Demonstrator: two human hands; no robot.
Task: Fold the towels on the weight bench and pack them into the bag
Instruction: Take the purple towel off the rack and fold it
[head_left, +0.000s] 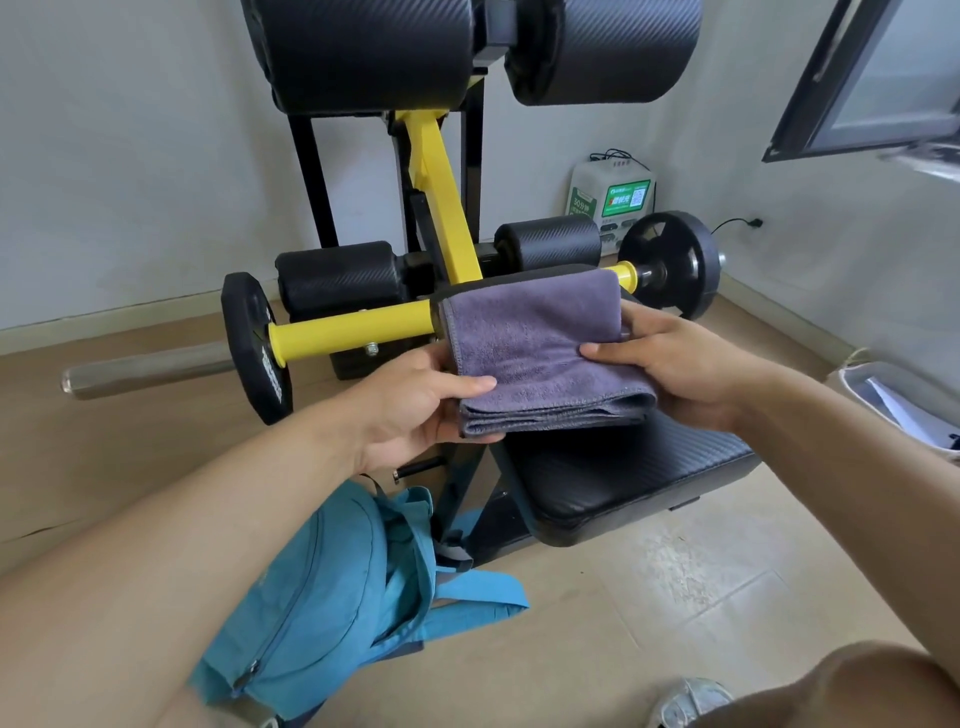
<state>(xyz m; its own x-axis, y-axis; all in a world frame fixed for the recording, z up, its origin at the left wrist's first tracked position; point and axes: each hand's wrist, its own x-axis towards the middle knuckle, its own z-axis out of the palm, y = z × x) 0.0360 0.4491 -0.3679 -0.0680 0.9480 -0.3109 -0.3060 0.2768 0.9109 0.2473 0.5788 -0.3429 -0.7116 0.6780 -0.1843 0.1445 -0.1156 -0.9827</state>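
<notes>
1. Both hands clamp one folded grey towel (540, 353): the left hand (410, 410) pinches its 9 o'clock edge, the right hand (675, 364) its 3 o'clock edge.
2. The towel hangs just above the black desk (623, 478).
3. One blue bag (332, 597) lies on the floor at 7 o'clock, under the left forearm.
4. Two weight plates (675, 262) flank the yellow bar (348, 330) at 12 o'clock.

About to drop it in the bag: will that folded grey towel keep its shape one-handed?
Probably not: the grey towel looks soft and floppy, its layers loose at the near edge. Likely light; both the left hand and right hand support it.
</notes>
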